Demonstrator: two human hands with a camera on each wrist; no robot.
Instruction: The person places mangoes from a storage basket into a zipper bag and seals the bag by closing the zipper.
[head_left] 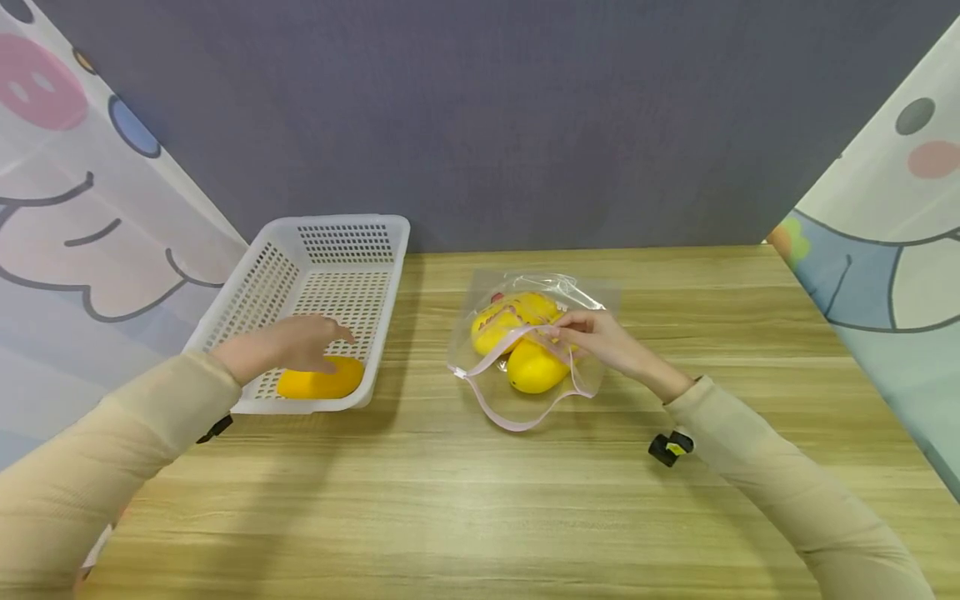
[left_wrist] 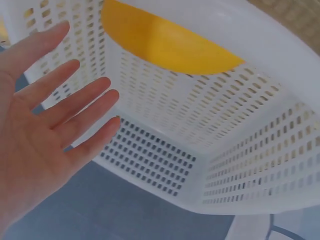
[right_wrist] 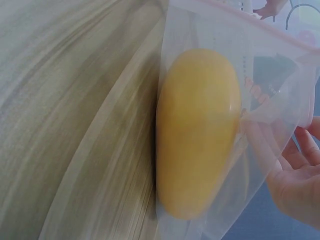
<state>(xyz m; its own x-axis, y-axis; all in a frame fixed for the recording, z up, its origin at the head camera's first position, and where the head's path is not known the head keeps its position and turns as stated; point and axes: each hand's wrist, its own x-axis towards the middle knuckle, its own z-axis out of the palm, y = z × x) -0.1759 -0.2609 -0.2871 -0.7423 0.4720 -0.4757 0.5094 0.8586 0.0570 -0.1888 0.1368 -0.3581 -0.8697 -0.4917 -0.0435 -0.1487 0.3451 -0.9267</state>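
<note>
My left hand (head_left: 296,340) hovers inside the white perforated basket (head_left: 400,275), just above an orange-yellow mango (head_left: 318,383) at its near end. In the left wrist view the fingers (left_wrist: 92,95) are spread, and the palm holds nothing; a gap shows between them and the mango (left_wrist: 170,42). With thumb and fingers, my right hand (head_left: 603,340) pinches the pink-edged mouth of a clear zip bag (head_left: 483,404). Yellow mangoes (head_left: 536,371) lie inside the bag, partly hidden by its printing and my hand. One mango (right_wrist: 200,132) shows large through the plastic in the right wrist view.
Bag and basket stand apart on a wood-grain table (head_left: 480,508). A grey panel (head_left: 525,125) rises behind the table, and cartoon-printed cloths (head_left: 892,275) hang at both sides. The basket has raised walls around its contents.
</note>
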